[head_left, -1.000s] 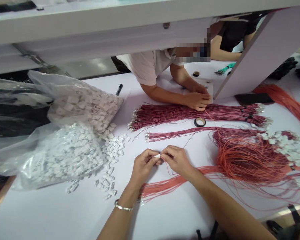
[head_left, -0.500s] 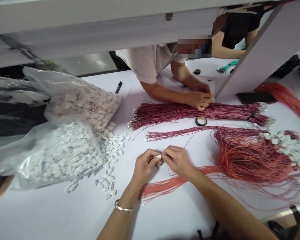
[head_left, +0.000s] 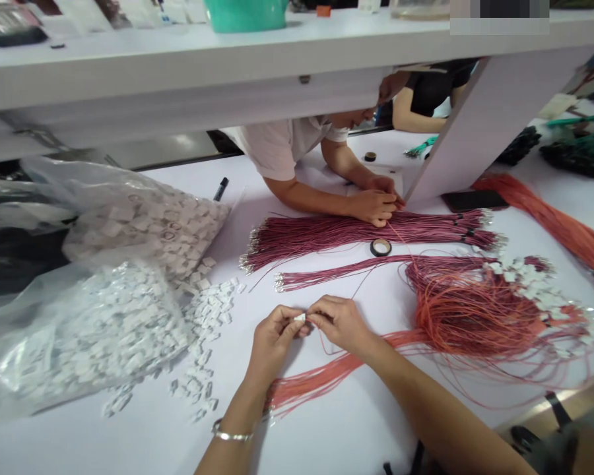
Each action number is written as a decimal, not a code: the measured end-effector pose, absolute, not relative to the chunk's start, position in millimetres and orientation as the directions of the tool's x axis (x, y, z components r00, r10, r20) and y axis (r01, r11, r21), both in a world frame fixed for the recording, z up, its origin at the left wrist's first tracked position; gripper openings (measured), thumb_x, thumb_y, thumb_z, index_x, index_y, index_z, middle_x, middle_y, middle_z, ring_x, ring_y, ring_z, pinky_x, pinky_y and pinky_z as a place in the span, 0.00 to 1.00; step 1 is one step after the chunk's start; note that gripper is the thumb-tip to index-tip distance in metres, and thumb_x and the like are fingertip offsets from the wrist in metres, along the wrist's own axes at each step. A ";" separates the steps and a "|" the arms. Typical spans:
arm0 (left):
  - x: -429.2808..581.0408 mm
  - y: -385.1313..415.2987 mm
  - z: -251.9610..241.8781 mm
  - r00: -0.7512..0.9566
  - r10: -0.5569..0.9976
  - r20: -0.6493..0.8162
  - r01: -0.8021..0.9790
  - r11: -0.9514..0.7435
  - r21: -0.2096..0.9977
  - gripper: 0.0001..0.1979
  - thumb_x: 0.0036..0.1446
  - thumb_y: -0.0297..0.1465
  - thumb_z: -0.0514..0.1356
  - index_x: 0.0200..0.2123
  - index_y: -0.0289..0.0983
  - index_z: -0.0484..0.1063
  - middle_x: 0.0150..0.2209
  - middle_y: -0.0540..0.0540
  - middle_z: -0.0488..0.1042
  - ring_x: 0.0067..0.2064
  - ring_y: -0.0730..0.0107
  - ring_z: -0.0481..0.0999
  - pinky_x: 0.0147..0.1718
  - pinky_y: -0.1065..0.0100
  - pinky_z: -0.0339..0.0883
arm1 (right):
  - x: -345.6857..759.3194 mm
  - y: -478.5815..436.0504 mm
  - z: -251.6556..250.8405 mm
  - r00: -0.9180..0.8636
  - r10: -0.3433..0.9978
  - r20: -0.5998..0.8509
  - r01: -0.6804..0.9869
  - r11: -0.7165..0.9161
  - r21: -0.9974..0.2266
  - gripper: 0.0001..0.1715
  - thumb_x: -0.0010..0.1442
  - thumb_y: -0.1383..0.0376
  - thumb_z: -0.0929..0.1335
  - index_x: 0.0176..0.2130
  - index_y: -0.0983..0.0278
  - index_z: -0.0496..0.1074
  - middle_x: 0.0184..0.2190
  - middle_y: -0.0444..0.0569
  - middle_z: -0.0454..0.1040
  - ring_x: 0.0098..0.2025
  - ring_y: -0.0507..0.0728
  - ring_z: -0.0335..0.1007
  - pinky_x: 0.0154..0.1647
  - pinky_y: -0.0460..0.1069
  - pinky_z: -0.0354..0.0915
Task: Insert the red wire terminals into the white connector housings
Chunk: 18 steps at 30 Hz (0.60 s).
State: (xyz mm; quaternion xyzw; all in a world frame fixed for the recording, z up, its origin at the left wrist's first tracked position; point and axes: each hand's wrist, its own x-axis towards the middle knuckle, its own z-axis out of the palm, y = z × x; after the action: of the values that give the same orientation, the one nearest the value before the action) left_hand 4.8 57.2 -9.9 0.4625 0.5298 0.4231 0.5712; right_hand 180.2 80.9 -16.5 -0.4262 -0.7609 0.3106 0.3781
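My left hand (head_left: pixel 276 336) pinches a small white connector housing (head_left: pixel 299 317) between thumb and forefinger. Right beside it, my right hand (head_left: pixel 339 323) is closed on a thin red wire (head_left: pixel 321 340) at the housing's end. Whether the wire's tip sits inside the housing is hidden by my fingers. Beneath my wrists lies a bundle of orange-red wires (head_left: pixel 317 382), its metal-tipped ends by my left wrist. It leads right to a large coiled heap of red wires (head_left: pixel 455 310) with white connectors (head_left: pixel 529 284) on its far side.
Clear bags of white housings (head_left: pixel 109 323) stand at left, with loose housings (head_left: pixel 210 310) spilled beside them. Across the table a co-worker's hands (head_left: pixel 379 201) work over dark red wire bundles (head_left: pixel 317 237). A black tape roll (head_left: pixel 381 247) lies near. A shelf (head_left: pixel 178 72) hangs above.
The camera view has tilted up, showing more of the shelf top and shifting the scene left and mostly slightly down. Both hands keep the same grip on the housing and the wire.
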 end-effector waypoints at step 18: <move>1.2 59.6 -12.5 0.042 0.976 -0.212 0.100 0.207 0.973 0.20 0.49 0.45 0.69 0.35 0.35 0.73 0.25 0.45 0.80 0.28 0.65 0.76 0.31 0.64 0.69 | 172.2 85.5 -24.9 -0.347 0.906 0.243 0.505 0.399 -0.765 0.05 0.58 0.71 0.70 0.31 0.62 0.73 0.29 0.41 0.78 0.32 0.49 0.72 0.36 0.41 0.64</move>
State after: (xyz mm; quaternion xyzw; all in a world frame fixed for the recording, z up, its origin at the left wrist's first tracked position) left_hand 1.2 59.6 -12.5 0.4808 0.5599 0.4067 0.5385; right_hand 172.2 85.5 -24.9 -0.4611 -0.7651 0.2966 0.3376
